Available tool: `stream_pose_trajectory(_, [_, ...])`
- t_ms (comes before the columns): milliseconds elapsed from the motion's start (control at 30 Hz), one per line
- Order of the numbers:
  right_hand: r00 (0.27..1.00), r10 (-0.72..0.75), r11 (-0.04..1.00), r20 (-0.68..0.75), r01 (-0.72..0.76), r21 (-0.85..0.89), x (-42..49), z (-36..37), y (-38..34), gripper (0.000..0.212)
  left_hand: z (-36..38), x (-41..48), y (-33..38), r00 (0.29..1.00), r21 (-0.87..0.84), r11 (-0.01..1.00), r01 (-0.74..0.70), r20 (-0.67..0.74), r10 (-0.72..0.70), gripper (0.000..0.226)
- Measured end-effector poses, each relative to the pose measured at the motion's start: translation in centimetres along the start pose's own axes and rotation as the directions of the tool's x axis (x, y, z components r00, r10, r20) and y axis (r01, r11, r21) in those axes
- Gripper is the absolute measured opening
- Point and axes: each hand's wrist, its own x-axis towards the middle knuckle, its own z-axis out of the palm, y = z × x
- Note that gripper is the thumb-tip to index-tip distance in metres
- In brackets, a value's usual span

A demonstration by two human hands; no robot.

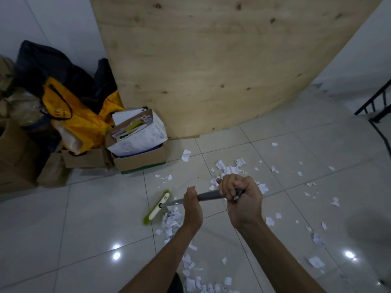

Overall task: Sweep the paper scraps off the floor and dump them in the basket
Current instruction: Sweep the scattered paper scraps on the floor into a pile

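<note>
Left hand [191, 205] and right hand [239, 193] both clamped round grey broom handle [209, 196], green-white broom head [157, 208] on glossy pale tiles [84, 218], torn white paper scraps [172, 220] heaped just beside it, others strewn rightward, open tile leftward, knotty plywood sheet [211, 60] and cardboard box [139, 160] behind.

Broom [157, 208]: green bristles, white head bar, gray handle. The head rests on the floor [84, 218], set diagonally. The handle slants up to the right, gripped low by the left hand [191, 203] and at its end by the right hand [241, 194].

Paper scraps [172, 218]: white, torn, irregular. One heap lies against the head's right side; the rest lie scattered farther right.
</note>
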Motion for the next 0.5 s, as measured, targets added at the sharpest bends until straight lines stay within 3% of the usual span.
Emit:
stream_pose_trajectory(67, [1.0, -0.013, 1.0, -0.011, 0.013, 0.017, 1.2, 0.6, 0.2, 0.024, -0.6, 1.3, 0.1, 0.997, 0.077, 0.994, -0.073, 0.013, 0.072, 0.053])
stream_pose_trajectory(167, [0.998, -0.044, 0.998, -0.039, 0.046, 0.043, 3.7, 1.4, 0.5, 0.032, -0.7, 4.3, 0.6, 1.0, -0.03, 1.0, 0.006, 0.015, -0.006, 0.072])
stream_pose_trajectory(333, [0.991, -0.083, 0.99, -0.107, 0.094, 0.103, 8.2, 2.7, 1.2, 0.042, -1.0, 10.2, 0.8, 0.99, -0.073, 0.989, 0.128, 0.063, -0.124, 0.053])
stream_pose_trajectory(500, [0.98, -0.118, 0.982, -0.158, 0.139, 0.129, 11.7, 3.3, 3.5, 0.042, -1.9, 15.2, 1.2, 0.995, -0.045, 0.995, 0.092, 0.05, -0.09, 0.044])
